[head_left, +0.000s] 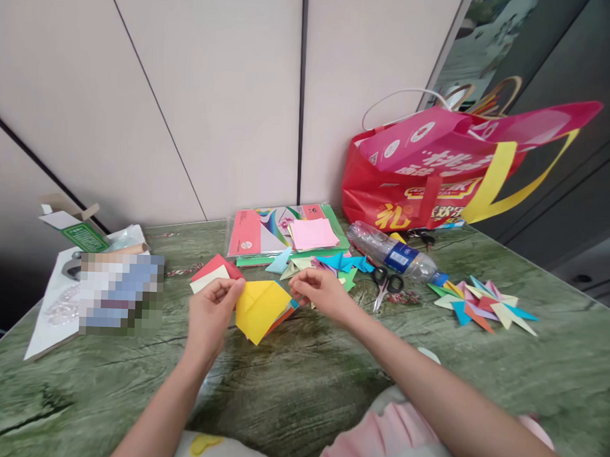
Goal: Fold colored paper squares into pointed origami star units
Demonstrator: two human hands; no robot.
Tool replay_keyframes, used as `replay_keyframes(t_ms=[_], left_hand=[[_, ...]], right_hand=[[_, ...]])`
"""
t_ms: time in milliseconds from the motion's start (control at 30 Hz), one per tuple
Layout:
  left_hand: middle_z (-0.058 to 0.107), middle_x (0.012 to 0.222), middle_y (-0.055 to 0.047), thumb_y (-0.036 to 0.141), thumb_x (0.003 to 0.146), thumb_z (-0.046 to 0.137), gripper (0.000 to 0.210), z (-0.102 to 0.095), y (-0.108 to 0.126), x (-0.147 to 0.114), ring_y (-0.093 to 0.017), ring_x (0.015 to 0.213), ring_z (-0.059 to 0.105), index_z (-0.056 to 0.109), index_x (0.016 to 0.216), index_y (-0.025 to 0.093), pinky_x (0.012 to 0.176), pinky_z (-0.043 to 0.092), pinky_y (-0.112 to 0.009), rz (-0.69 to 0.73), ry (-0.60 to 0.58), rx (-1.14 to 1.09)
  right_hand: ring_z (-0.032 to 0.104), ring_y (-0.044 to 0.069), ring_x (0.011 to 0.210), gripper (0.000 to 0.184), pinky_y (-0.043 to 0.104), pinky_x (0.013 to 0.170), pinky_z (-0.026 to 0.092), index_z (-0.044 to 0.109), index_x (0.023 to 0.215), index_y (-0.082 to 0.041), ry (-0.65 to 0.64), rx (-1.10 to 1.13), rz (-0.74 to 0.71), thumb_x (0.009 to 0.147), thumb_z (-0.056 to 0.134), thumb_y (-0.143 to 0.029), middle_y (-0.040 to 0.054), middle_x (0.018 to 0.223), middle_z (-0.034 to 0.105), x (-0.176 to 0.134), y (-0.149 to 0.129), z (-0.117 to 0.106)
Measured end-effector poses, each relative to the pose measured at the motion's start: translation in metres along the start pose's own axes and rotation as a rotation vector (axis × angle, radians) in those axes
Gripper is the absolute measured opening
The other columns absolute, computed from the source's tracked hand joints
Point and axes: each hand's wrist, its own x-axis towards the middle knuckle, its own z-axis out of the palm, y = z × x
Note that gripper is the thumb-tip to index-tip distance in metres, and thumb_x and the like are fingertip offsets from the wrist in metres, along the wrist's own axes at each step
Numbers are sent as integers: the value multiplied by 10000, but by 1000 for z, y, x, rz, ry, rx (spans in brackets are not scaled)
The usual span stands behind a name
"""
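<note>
A folded sheet of yellow origami paper (260, 307) with crease lines is held up above the table. My left hand (212, 312) pinches its left edge between thumb and fingers. My right hand (320, 292) is closed in a pinch at the paper's right corner; its fingertips partly hide the contact. Orange paper (280, 317) and a bit of blue show behind the yellow sheet. Just beyond my left hand lie a red sheet (216, 265) and a cream sheet (210, 278). Folded blue pieces (344, 262) and a pale blue piece (278, 261) lie past my right hand.
Pink paper squares (315, 233) rest on a paper pack (259, 230). Black-handled scissors (383, 284), a plastic bottle (397, 252) and joined colourful folded pieces (485, 303) are rightward. A red bag (417, 179) stands behind. On the left are a small box (82, 231) and a white pad (52, 313).
</note>
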Motion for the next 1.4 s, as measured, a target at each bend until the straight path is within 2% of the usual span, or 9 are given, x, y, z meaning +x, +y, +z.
replay_keyframes(t_ms=[200,367,500,667,800,933,1100,1267,1400], left_hand=[[642,614,-5,339,619,690,219,7,-2,-7,-108,547,552,618,660,137,521,438,-195,2,-69,12],[631,615,-1,337,647,674,210,9,1,-11,-118,574,570,617,673,136,551,467,-210,14,-161,47],[635,673,-11,326,658,663,204,7,6,-11,-133,607,591,616,734,142,575,494,-234,108,-139,91],[530,449,63,323,711,622,277,5,11,-13,-82,349,475,592,927,152,343,373,-179,86,-188,118],[627,555,23,321,696,636,395,8,13,-17,-98,368,529,571,1044,145,359,426,-204,20,-279,68],[687,625,-27,296,650,673,336,9,12,-18,-147,473,621,652,938,124,484,528,-269,-5,-321,47],[726,669,-53,262,606,710,216,9,7,-17,-209,580,679,703,781,136,623,573,-340,-9,-278,32],[729,657,-38,258,603,714,171,9,8,-18,-230,638,690,716,742,159,689,571,-361,42,-241,29],[734,674,-23,242,592,718,157,9,10,-19,-222,663,686,728,741,191,674,560,-322,115,-196,170]], right_hand=[[590,140,695,270,273,660,473,614,834,-149,-36,3,-126,669,644,-361,31,780,645,-6,-1,9],[553,116,605,223,246,573,445,609,754,-133,-27,8,-127,673,645,-338,22,697,624,-9,-4,11],[540,109,596,187,233,557,439,599,723,-144,3,1,-158,691,625,-326,13,681,611,-9,-8,8],[555,122,614,116,239,568,456,592,716,-153,62,-89,-252,719,588,-269,16,683,609,-9,-8,6],[571,143,675,64,262,619,466,596,732,-165,92,-254,-421,744,548,-206,31,730,619,-13,-11,6],[569,157,770,76,288,715,448,598,757,-184,106,-419,-621,768,526,-162,39,785,624,-18,-14,7],[566,161,805,89,300,745,441,607,794,-194,106,-524,-775,781,525,-162,45,800,634,-20,-14,8],[564,167,803,64,313,741,439,633,800,-203,88,-521,-791,776,579,-225,50,804,638,-18,-14,7],[563,166,798,47,328,755,436,647,745,-210,76,-450,-762,759,603,-214,42,791,625,-18,-15,8]])
